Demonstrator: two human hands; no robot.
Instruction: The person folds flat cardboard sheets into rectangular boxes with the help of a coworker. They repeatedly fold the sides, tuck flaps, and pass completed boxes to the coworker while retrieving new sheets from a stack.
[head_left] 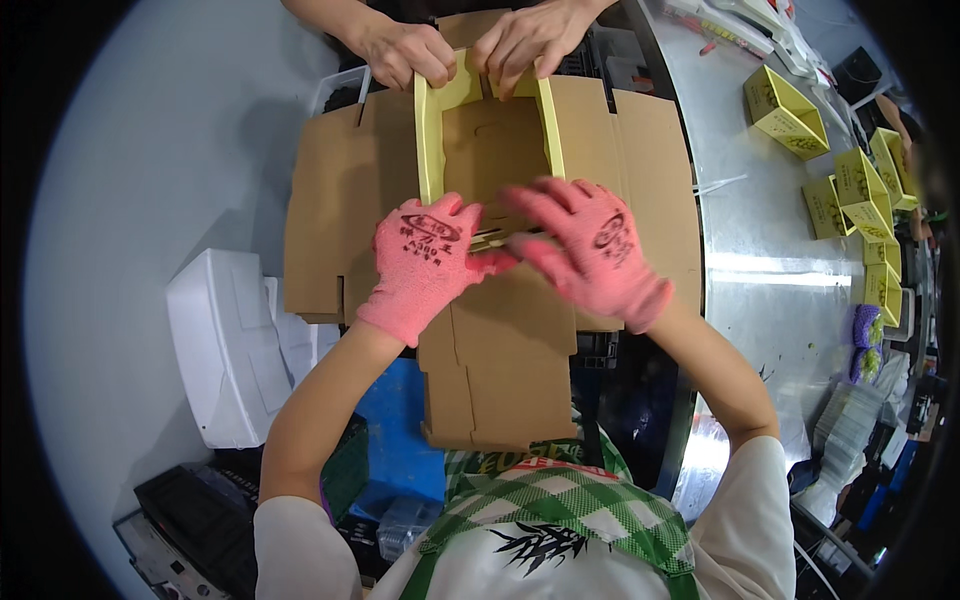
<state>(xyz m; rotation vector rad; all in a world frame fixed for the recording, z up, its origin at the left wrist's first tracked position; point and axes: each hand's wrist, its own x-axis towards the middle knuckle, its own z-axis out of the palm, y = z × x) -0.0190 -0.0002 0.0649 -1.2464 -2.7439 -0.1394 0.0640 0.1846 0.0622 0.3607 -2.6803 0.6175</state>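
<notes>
Brown cardboard stack (370, 200) under the work; steel counter (740, 340) along its right side, pale wall (120, 200) left, white foam box (220, 350) between wall and stack. Strip of steel shows between cardboard edge and yellow boxes (862, 195). Yellow carton (430, 140) on the cardboard: raised sides, brown within. Left grip (425, 255) half-curled at its near-left corner; right grip (600, 245) blurred, fingers spread; cannot tell whether either holds it. Co-worker's hands (410, 52) at far end.

The 2 pink gloves (415, 275) looked like matt, slightly rough cloth. The yellow box (549, 130) was smooth card, the brown sheets (512, 350) matt cardboard, the table (742, 325) glossy metal, the white tub (215, 350) dull plastic foam.
</notes>
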